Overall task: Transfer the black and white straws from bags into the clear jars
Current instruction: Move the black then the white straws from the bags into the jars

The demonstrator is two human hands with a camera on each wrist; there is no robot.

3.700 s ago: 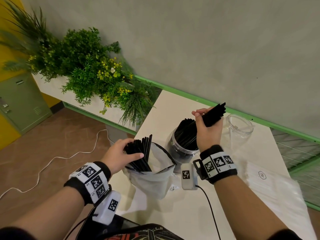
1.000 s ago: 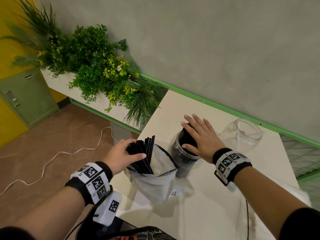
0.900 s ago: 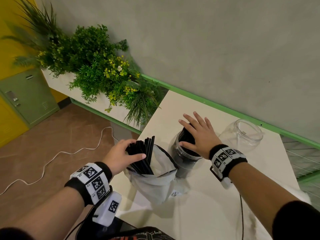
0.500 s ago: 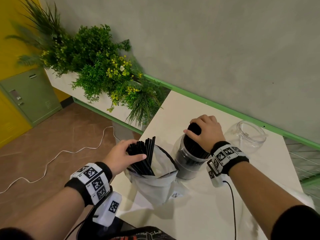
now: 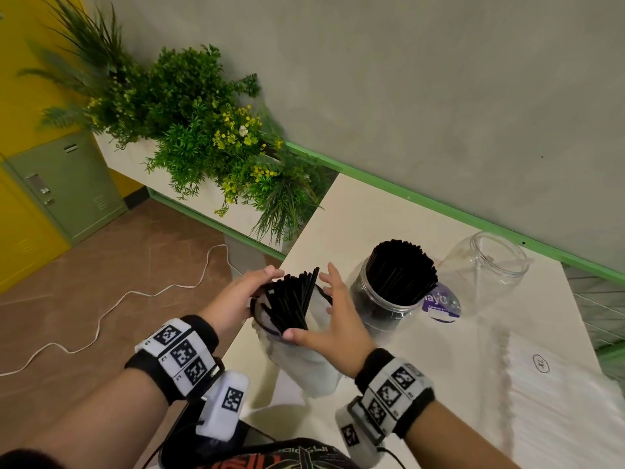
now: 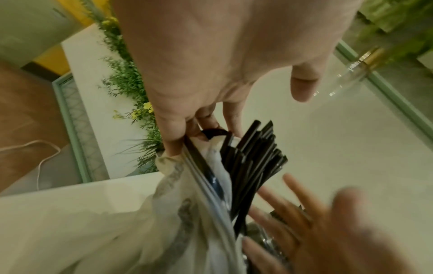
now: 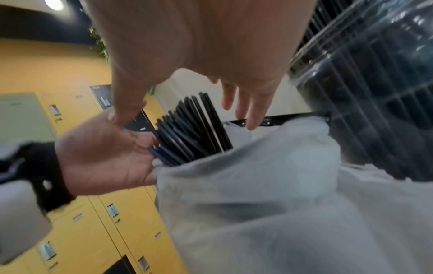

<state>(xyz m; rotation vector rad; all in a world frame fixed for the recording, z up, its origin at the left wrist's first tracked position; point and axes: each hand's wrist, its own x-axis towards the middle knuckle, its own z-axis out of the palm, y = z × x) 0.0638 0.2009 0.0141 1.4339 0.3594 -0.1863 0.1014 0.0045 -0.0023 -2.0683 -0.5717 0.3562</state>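
A white translucent bag (image 5: 299, 362) stands at the table's near left corner with black straws (image 5: 291, 299) sticking out of its mouth. My left hand (image 5: 250, 292) grips the bag's rim on its left side, fingers curled on the rim (image 6: 201, 132). Around the straws' right side my right hand (image 5: 311, 301) is spread wide, its fingers (image 7: 248, 113) straight and holding nothing. Right of the bag, a clear jar (image 5: 380, 309) is packed with upright black straws (image 5: 400, 269). An empty clear jar (image 5: 487, 265) lies tilted further right.
A purple round label (image 5: 439, 306) lies between the jars. A flat bag of white straws (image 5: 558, 401) covers the table's right side. A planter of green plants (image 5: 203, 147) stands off the table's left edge. Yellow lockers and a white cable (image 5: 111, 306) are on the floor side.
My right hand came off the top of the full jar and moved left to the bag, fingers now spread round the straws there. The left hand kept its hold.
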